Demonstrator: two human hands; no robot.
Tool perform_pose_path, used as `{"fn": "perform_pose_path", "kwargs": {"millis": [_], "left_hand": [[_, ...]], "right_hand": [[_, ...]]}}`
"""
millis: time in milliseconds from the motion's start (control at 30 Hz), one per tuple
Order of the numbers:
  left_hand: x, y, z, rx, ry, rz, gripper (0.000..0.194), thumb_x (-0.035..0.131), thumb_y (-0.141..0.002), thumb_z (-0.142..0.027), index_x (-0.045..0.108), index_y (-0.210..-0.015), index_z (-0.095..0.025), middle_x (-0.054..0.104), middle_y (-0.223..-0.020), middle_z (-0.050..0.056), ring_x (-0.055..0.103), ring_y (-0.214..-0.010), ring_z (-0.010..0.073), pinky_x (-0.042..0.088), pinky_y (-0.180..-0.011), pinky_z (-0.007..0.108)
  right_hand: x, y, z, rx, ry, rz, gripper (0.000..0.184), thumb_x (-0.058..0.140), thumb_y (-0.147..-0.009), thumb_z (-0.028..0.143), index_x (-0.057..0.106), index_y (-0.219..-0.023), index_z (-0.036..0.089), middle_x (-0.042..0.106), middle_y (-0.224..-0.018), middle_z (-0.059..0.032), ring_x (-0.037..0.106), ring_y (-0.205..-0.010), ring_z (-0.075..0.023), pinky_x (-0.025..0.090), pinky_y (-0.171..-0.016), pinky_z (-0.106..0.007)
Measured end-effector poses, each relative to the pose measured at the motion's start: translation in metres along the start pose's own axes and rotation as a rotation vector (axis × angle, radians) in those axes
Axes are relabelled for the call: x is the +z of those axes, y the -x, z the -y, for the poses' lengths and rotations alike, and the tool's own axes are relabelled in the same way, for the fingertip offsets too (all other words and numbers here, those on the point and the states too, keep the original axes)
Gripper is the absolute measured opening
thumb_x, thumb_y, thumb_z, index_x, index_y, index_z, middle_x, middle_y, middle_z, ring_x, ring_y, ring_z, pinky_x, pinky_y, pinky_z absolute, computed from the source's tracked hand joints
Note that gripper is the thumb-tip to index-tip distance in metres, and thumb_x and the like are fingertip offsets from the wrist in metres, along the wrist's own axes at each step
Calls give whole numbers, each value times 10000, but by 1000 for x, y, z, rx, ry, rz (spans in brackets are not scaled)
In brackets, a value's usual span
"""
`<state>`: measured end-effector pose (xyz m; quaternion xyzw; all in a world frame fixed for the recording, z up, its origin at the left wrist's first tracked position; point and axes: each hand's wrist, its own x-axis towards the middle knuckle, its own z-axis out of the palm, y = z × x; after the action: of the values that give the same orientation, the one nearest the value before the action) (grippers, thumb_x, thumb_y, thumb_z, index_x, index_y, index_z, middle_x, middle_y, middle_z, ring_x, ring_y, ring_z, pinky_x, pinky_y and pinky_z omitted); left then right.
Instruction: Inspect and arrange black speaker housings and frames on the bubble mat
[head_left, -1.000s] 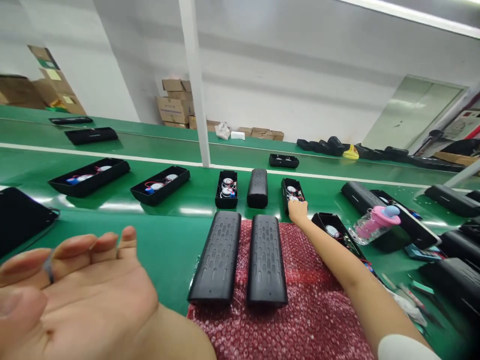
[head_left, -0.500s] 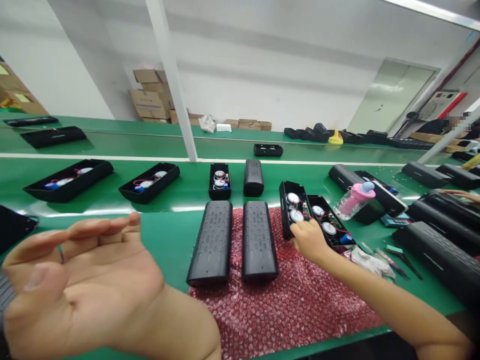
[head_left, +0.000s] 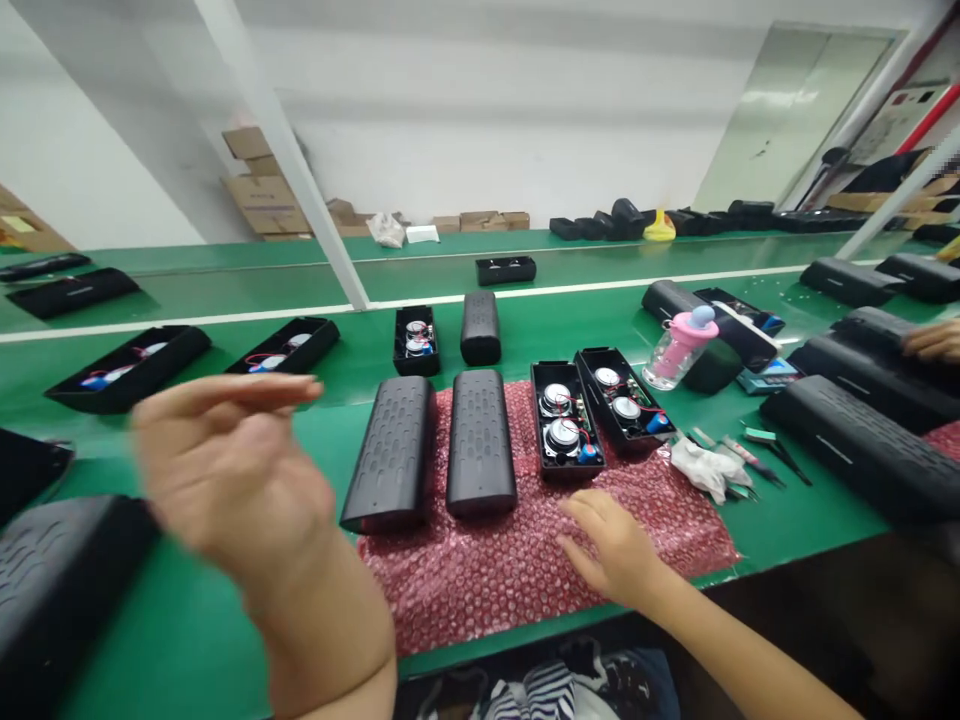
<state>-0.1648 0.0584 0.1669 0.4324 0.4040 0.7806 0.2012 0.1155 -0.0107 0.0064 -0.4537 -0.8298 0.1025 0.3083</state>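
Observation:
My left hand [head_left: 236,475] is raised over the left of the bench, blurred, its fingers stretched out and bent at the knuckles, with nothing seen in it. Above red bubble wrap [head_left: 517,570] is my right hand [head_left: 615,550], thumb and fingers apart and holding nothing. Just beyond it lies an open black speaker housing [head_left: 536,430] showing round silver drivers, red wires and a blue part. A second open speaker housing [head_left: 592,375] stands to its right. Two closed black speaker shells, a left shell [head_left: 394,450] and a right shell [head_left: 481,440], rest patterned side up on the wrap's left part.
A pink-lidded bottle [head_left: 679,350], crumpled white tissue [head_left: 709,465] and tweezers [head_left: 780,455] lie to the right. More speaker housings [head_left: 131,370] stand along the green bench. At far right another person's hand [head_left: 934,340] touches black shells. A white post [head_left: 300,180] rises behind.
My right hand has left the open housing and drawn back toward me over the wrap. That housing now sits straighter. My left hand has turned and its fingers have bent. The view has shifted.

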Motion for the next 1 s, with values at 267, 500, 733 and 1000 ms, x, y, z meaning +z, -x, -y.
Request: {"fn": "perform_pose_path", "kwargs": {"millis": [267, 500, 733, 1000], "left_hand": [[16, 43, 110, -273, -906, 672, 613, 684, -775, -330, 493, -1317, -116, 575, -1316, 197, 537, -1254, 330, 380, -1101, 467], [-24, 25, 107, -314, -1274, 606, 934, 772, -710, -390, 357, -1499, -112, 254, -1587, 282, 178, -1478, 490, 119, -1171, 654], [-74, -27, 111, -705, -930, 560, 1309, 914, -491, -311, 183, -1571, -191, 284, -1595, 233, 339, -1436, 420, 297, -1163, 516], [-109, -35, 113, -890, -454, 368, 1223, 877, -526, -227, 210, -1550, -271, 528, -1423, 175, 697, -945, 272, 594, -766, 392]], "right_hand": [[43, -29, 10, 663, -903, 272, 703, 619, -844, 358, 382, -1478, 166, 477, -1486, -171, 496, -1339, -271, 360, -1149, -477], [83, -112, 10, 761, -1080, -2, 712, 624, -792, 429, 397, -1431, 213, 536, -1447, -113, 508, -1340, -252, 362, -1162, -413], [102, -138, -2, 861, -1062, -63, 833, 772, -627, 421, 409, -1358, 254, 643, -1252, -89, 637, -1119, -275, 547, -948, -407], [93, -152, 11, 751, -857, -5, 946, 787, -625, 393, 334, -1443, 256, 594, -1342, -109, 600, -1194, -289, 508, -1000, -431]]}}
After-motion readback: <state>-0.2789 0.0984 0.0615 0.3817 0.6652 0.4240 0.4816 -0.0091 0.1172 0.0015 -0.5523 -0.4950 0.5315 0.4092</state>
